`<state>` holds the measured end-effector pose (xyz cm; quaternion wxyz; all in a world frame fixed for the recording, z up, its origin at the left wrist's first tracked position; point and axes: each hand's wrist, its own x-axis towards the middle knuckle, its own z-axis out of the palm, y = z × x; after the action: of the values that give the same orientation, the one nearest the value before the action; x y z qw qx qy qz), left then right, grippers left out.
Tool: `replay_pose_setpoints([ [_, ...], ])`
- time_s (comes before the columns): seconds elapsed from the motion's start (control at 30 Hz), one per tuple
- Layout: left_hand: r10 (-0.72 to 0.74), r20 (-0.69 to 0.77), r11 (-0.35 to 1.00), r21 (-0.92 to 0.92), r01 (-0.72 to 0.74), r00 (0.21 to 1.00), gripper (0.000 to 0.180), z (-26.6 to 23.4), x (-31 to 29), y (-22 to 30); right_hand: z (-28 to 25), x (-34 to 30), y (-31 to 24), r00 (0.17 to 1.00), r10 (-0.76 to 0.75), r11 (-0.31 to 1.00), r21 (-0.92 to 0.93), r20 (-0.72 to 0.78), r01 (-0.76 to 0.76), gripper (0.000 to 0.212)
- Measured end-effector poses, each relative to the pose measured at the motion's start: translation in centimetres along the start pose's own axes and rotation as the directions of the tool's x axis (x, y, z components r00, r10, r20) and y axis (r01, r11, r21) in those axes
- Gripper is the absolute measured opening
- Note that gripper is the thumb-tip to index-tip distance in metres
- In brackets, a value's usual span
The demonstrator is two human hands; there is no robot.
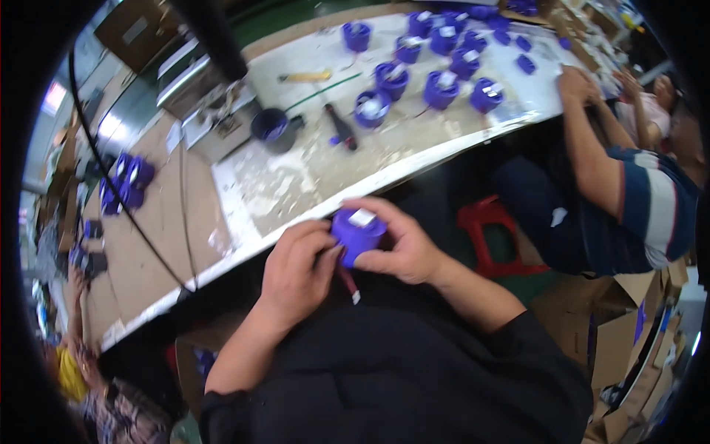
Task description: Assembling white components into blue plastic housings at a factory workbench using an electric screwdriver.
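Just off the bench's near edge, I hold a purple cylindrical housing [360,238] with a white patch on its top. My right hand [408,248] wraps it, the thumb low on the front and the fingers over the far side. The closed fingers of my left hand [299,268] press against its left side; whatever lies under their tips is hidden. A short red lead [348,283] with a white plug hangs below the housing, between my hands.
The bench [325,174] carries several purple housings [441,90], a screwdriver [340,127], a yellow-handled tool [305,76] and a black cup [273,130]. A co-worker [643,177] sits at right by a red stool [492,235]; another person [81,370] is at lower left. Cardboard boxes [592,318] stand lower right.
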<state>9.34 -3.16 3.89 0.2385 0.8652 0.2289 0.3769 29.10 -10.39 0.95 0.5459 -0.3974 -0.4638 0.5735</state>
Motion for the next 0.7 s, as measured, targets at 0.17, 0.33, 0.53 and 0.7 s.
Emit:
replay_pose_setpoints([
  [0.17, 0.013, 0.028, 0.987, 0.159, -0.017, 1.0, 0.021, 0.0, 0.1, 0.2, -0.8, 0.5, 0.1, 0.966, -0.257, 0.901, -0.358, 0.014, 0.245, 0.08],
  [0.33, 0.059, 0.053, 0.975, 0.211, -0.069, 0.997, 0.019, 0.0, -0.2, -0.1, -0.8, 0.7, 0.3, 0.949, -0.314, 0.856, -0.421, 0.035, 0.299, 0.079],
  [0.53, -0.331, 0.239, 0.918, -0.143, 0.371, 0.913, 0.018, -0.7, -0.6, -0.1, -0.8, 1.1, 0.3, 0.897, -0.426, 0.694, -0.594, 0.115, 0.406, 0.076],
  [0.7, -0.615, 0.48, 0.321, -0.572, 0.755, 0.625, 0.022, -2.0, -1.1, -0.2, -0.4, 3.1, -0.3, 0.866, -0.453, 0.608, -0.636, 0.213, 0.475, 0.073],
])
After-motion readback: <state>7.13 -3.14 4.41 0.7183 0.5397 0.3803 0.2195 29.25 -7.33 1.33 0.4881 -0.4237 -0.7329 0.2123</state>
